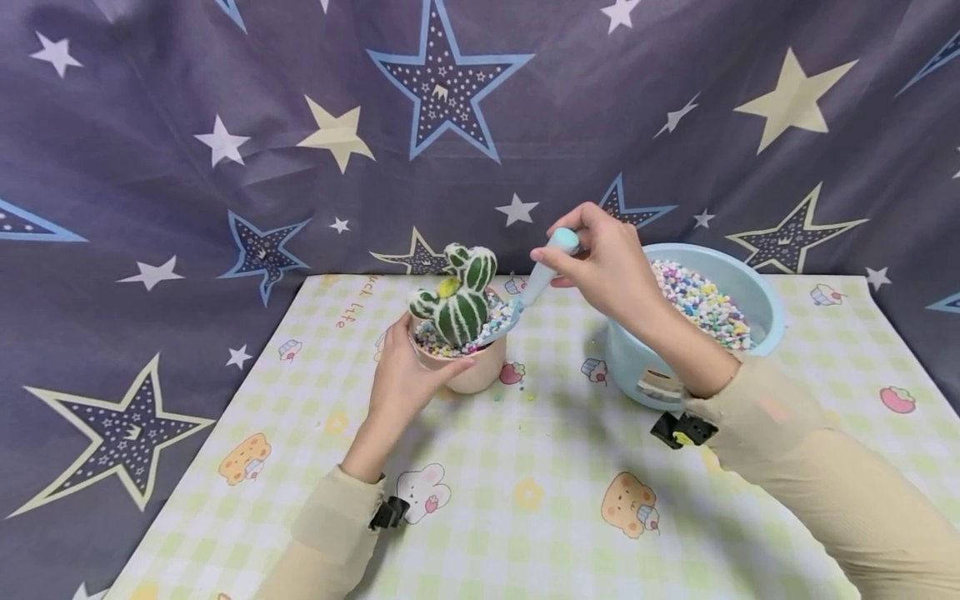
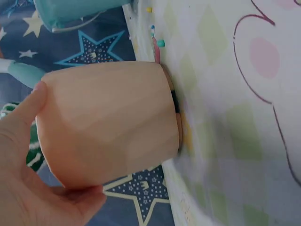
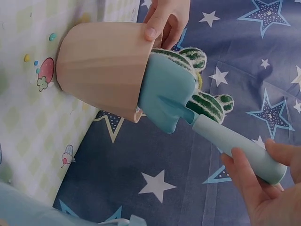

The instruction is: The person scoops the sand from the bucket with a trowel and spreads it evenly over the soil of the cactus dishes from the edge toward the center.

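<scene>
My left hand (image 1: 408, 371) grips a peach-coloured flowerpot (image 1: 482, 372) by its rim, thumb along the near side. The pot stands upright on the table. A green toy cactus (image 1: 461, 317) with white fuzzy stripes and a yellow flower sits in it, surrounded by small multicoloured pebbles (image 1: 431, 342). My right hand (image 1: 611, 267) holds a light blue toy trowel (image 1: 542, 279) by its handle, slanted down to the left. In the right wrist view the trowel's blade (image 3: 167, 87) is at the pot's rim, its tip hidden behind the wall, beside the cactus.
A light blue tub (image 1: 626, 362) holding many coloured pebbles (image 1: 705, 304) stands to the right, beneath my right forearm. A few loose pebbles (image 1: 530, 397) lie by the pot. A checked cloth (image 1: 525, 542) covers the table, and a star-patterned curtain (image 1: 300, 67) hangs behind it.
</scene>
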The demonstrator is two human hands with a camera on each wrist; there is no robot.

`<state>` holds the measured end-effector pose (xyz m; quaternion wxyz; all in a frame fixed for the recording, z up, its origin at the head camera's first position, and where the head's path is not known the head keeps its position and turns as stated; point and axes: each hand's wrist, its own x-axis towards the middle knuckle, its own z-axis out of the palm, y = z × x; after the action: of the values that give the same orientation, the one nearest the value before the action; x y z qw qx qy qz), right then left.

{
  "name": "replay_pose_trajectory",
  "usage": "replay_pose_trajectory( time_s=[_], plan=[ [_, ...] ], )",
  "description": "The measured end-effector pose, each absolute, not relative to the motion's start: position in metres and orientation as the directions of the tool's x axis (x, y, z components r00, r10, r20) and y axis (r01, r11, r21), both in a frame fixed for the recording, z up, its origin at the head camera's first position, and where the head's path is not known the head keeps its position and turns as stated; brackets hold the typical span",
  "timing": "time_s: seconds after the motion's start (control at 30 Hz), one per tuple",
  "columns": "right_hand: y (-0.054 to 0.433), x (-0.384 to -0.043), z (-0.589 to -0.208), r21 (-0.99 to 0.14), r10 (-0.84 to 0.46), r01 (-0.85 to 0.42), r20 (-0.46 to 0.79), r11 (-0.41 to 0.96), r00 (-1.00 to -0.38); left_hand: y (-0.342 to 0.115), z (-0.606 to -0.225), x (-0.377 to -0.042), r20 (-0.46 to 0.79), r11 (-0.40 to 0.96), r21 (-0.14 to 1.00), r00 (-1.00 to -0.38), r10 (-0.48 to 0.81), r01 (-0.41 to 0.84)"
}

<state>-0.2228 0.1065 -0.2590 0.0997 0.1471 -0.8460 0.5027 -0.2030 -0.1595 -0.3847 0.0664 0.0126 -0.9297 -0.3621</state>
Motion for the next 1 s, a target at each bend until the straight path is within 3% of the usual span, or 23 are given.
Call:
replay_pose_trajectory(
  time_s=[0.33, 0.6, 1.0],
  plan=[
    [0.104, -0.222, -0.256, -0.811, -0.164, -0.355, 0.316, 0.465, -0.935, -0.183, -0.381, -0.216, 0.058, 0.700, 0.707, -0.995, 0.087, 0.102],
    [0.097, -0.221, -0.250, -0.753, -0.204, -0.408, 0.354, 0.517, -0.913, -0.177, -0.378, -0.213, 0.076, 0.720, 0.690, -0.997, 0.035, 0.078],
    [0.074, -0.221, -0.232, -0.551, -0.315, -0.504, 0.405, 0.665, -0.859, -0.172, -0.377, -0.210, 0.043, 0.763, 0.645, -0.999, 0.006, 0.032]
  ],
)
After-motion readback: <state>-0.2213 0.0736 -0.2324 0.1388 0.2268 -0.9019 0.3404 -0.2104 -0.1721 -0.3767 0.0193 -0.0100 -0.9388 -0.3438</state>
